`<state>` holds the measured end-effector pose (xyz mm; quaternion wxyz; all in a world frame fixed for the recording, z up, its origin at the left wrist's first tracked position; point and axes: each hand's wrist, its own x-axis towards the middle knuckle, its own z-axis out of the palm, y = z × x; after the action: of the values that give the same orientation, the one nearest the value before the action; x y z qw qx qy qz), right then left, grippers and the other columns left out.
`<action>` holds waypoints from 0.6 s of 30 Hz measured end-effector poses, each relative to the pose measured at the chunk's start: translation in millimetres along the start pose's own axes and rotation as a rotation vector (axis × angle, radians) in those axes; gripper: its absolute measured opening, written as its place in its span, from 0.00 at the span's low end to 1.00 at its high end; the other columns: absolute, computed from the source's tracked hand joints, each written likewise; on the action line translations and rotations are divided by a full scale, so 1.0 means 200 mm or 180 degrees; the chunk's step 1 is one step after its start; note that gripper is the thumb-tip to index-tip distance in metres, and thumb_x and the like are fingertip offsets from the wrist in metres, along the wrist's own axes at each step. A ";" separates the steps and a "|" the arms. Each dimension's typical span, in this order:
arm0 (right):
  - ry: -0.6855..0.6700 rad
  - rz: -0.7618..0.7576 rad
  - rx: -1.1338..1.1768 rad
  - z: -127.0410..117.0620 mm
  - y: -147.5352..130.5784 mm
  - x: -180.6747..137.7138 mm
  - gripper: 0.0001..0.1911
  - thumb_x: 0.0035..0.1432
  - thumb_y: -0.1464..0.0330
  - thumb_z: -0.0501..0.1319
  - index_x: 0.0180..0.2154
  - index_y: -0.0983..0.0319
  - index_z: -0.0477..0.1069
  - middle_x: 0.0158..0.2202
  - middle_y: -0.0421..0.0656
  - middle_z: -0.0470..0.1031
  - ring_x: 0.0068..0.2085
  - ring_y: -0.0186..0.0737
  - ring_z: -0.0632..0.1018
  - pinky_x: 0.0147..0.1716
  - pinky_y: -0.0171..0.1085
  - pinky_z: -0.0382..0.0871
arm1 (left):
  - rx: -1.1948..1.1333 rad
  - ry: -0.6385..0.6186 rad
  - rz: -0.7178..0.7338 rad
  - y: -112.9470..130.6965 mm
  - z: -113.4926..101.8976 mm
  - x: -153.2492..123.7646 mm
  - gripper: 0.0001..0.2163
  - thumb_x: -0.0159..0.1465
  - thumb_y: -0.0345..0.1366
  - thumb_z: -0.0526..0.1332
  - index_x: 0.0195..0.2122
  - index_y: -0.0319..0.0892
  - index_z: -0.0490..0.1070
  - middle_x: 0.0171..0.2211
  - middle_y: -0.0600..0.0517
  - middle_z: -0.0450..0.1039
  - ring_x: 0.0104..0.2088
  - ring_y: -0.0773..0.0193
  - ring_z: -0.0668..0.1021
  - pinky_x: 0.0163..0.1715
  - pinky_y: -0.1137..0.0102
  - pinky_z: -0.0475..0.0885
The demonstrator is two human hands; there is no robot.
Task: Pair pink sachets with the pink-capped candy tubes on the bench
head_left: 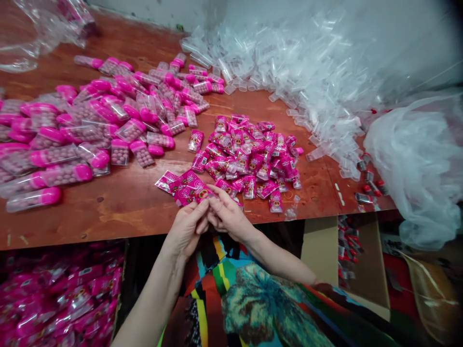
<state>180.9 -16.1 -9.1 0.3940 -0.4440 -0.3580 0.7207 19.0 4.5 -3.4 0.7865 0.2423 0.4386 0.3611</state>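
Note:
At the front edge of the table, my left hand and my right hand meet with fingers closed. Flat pink printed wrappers stick out beyond the fingertips, and the thumbs pinch at their near corner. What lies between the fingers is partly hidden. Just past my right hand is a heap of small pink candy packets. To the left lie many clear plastic tubes with pink caps, filled with small pale pink balls.
Empty clear tubes are piled along the wall at the back right. A translucent plastic bag hangs over the right edge. Below the wooden table are a box of pink packets and a cardboard box with red-capped pieces.

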 end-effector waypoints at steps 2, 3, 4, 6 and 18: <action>-0.0086 0.0113 0.0218 -0.01 -0.01 0.01 0.43 0.84 0.39 0.62 0.83 0.57 0.57 0.28 0.27 0.70 0.20 0.31 0.57 0.21 0.30 0.54 | 0.0088 0.0020 0.0024 0.00 -0.01 0.00 0.30 0.57 0.61 0.89 0.29 0.42 0.80 0.20 0.57 0.72 0.18 0.75 0.60 0.22 0.74 0.58; -0.0113 0.0108 0.0201 -0.02 -0.01 0.01 0.43 0.84 0.39 0.63 0.82 0.57 0.58 0.29 0.28 0.72 0.20 0.31 0.59 0.21 0.31 0.55 | 0.0133 0.0038 0.0047 0.00 -0.02 -0.01 0.30 0.58 0.61 0.89 0.29 0.42 0.79 0.20 0.56 0.71 0.19 0.74 0.60 0.22 0.74 0.59; -0.0121 0.0069 0.0118 -0.03 0.00 0.01 0.41 0.84 0.40 0.64 0.80 0.57 0.59 0.31 0.30 0.74 0.21 0.32 0.63 0.21 0.31 0.58 | 0.0172 0.0067 0.0080 0.01 -0.02 -0.01 0.30 0.59 0.62 0.88 0.28 0.42 0.78 0.19 0.57 0.70 0.19 0.74 0.61 0.22 0.73 0.59; -0.0119 -0.0053 -0.0115 -0.06 0.01 0.00 0.38 0.83 0.43 0.67 0.78 0.56 0.62 0.35 0.32 0.77 0.23 0.32 0.69 0.23 0.32 0.63 | 0.0221 0.0153 0.0164 0.01 -0.03 -0.02 0.30 0.59 0.63 0.88 0.28 0.43 0.77 0.17 0.59 0.65 0.19 0.73 0.60 0.22 0.73 0.59; -0.0092 -0.0218 -0.0428 -0.09 0.08 0.01 0.43 0.82 0.37 0.67 0.78 0.58 0.66 0.24 0.27 0.68 0.23 0.37 0.70 0.26 0.35 0.67 | 0.0477 0.0179 0.0237 -0.05 0.02 -0.03 0.27 0.62 0.60 0.85 0.28 0.45 0.76 0.18 0.56 0.69 0.20 0.70 0.65 0.23 0.71 0.57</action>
<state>192.6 -17.5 -30.0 0.3824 -0.4466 -0.4263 0.6875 23.8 -6.8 -3.9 0.7396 0.3063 0.4770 0.3629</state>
